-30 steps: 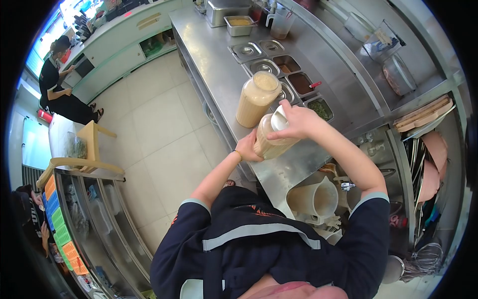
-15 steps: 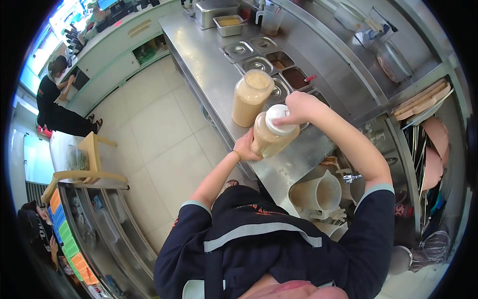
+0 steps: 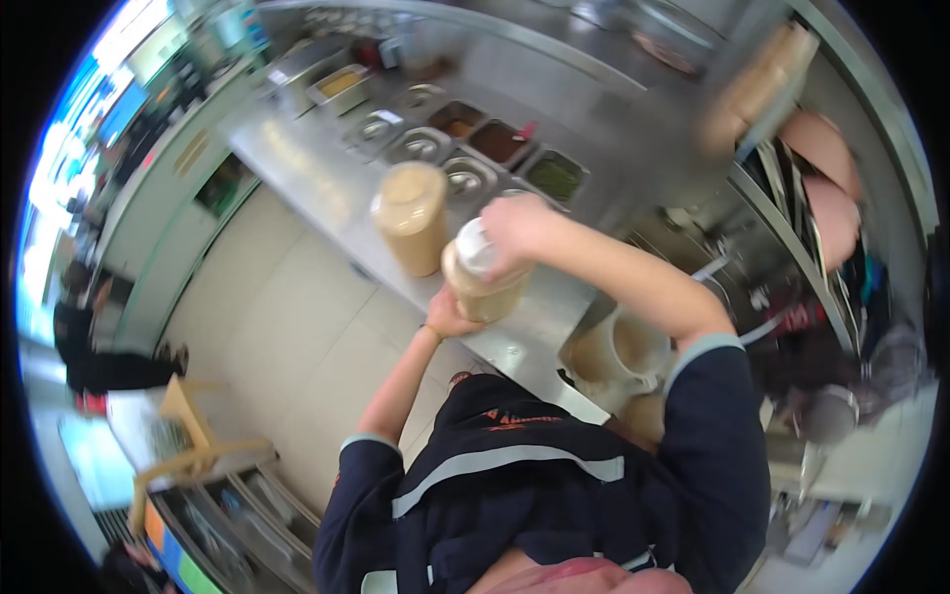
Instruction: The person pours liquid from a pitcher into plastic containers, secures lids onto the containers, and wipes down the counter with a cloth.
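Observation:
A clear plastic jar filled with something beige stands near the counter's front edge, slightly tilted in this view. Wrapped round its lower side is my left hand, steadying it. From above, my right hand grips the white lid on the jar's mouth, thumb and fingers about its rim. Just left of it, a second jar with the same beige contents stands upright on the counter, no white lid on it. Motion blurs the picture somewhat.
Behind the jars, steel pans are set into the counter: some lidded, one with green bits, one with dark red sauce. A beige-stained pitcher is by my right elbow. Another person is at the far left.
My view has swung, so the counter and jars appear further left. My right hand has closed further round the white lid; my left hand still holds the jar.

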A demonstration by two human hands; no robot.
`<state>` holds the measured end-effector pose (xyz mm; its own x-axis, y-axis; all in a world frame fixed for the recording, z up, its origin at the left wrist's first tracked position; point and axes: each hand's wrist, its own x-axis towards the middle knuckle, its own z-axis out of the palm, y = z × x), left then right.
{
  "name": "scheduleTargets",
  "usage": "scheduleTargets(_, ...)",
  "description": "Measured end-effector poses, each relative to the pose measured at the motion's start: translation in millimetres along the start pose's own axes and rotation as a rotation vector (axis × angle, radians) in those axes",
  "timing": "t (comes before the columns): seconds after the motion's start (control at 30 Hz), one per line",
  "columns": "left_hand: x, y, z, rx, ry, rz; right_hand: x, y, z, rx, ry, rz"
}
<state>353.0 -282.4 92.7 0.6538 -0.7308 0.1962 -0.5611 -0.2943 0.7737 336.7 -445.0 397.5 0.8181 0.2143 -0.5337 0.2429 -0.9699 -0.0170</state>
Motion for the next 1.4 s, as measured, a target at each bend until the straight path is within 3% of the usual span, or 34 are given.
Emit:
scheduleTargets(0.07, 10, 9, -1, -0.016, -0.241, -0.045, -7, 8, -10, 0.182, -0.133, 0.139)
scheduleTargets(0.1, 16, 24, 0, -0.118, -0.224, -0.021, -4, 22, 22, 0.019, 0.272, 0.025)
scheduleTargets(0.17, 26, 31, 20, -0.236, -0.138, 0.094, -1, 34, 21, 0.147, 0.013, 0.000)
scheduleTargets(0.2, 31, 23, 33, -0.256, -0.052, 0.180, -3, 40, 24, 0.152, -0.006, 0.047)
scheduleTargets(0.27, 41, 22, 43, -0.094, -0.156, 0.104, -29, 44, 29, 0.207, 0.213, 0.236)
scheduleTargets(0.33, 54, 36, 53, -0.134, -0.258, 0.045, -28, 65, 53, 0.164, 0.273, 0.160)
scheduleTargets(0.4, 67, 41, 60, -0.103, -0.271, 0.063, -53, 67, 49, 0.198, 0.203, 0.330)
scheduleTargets(0.43, 72, 38, 66, -0.062, -0.248, 0.111, -48, 73, 55, 0.387, 0.268, 0.476)
scheduleTargets(0.5, 79, 50, 74, -0.085, -0.198, 0.176, -52, 72, 86, 0.290, 0.623, 0.624)
scheduleTargets(0.57, 88, 71, 72, -0.103, -0.274, 0.169, -42, 105, 98, 0.215, 0.469, 0.443)
scheduleTargets(0.67, 97, 76, 83, -0.212, -0.307, 0.147, -102, 110, 54, 0.623, -0.066, 0.319)
scheduleTargets(0.7, 100, 72, 86, -0.259, -0.307, 0.141, -96, 113, 62, 0.680, 0.041, 0.407)
scheduleTargets(0.77, 110, 60, 98, -0.174, -0.268, 0.157, -52, 125, 121, 0.380, 0.747, 0.421)
scheduleTargets(0.87, 114, 69, 103, -0.181, -0.245, 0.147, -72, 140, 103, 0.524, 0.573, 0.360)
scheduleTargets(0.97, 127, 85, 110, -0.191, -0.298, 0.179, -104, 124, 80, 0.405, 0.443, 0.661)
scheduleTargets(1.0, 133, 86, 107, -0.180, -0.306, 0.185, -107, 127, 80, 0.551, 0.391, 0.607)
scheduleTargets(1.07, 150, 61, 119, 0.002, -0.332, 0.218, -100, 130, 85, 0.558, 0.455, 0.689)
scheduleTargets(1.13, 162, 68, 115, -0.177, -0.237, 0.235, -103, 136, 81, 0.573, 0.602, 0.791)
scheduleTargets(1.2, 189, 43, 121, -0.061, -0.332, 0.305, -114, 140, 72, 0.577, 0.642, 0.809)
scheduleTargets(1.27, 206, 57, 105, -0.097, -0.513, 0.066, -98, 152, 99, 0.313, 0.891, 0.715)
scheduleTargets(1.37, 234, 44, 111, -0.097, -0.620, 0.120, -78, 180, 124, 0.355, 0.990, 0.336)
scheduleTargets(1.4, 240, 44, 110, -0.031, -0.592, 0.088, -76, 179, 119, 0.358, 0.974, 0.455)
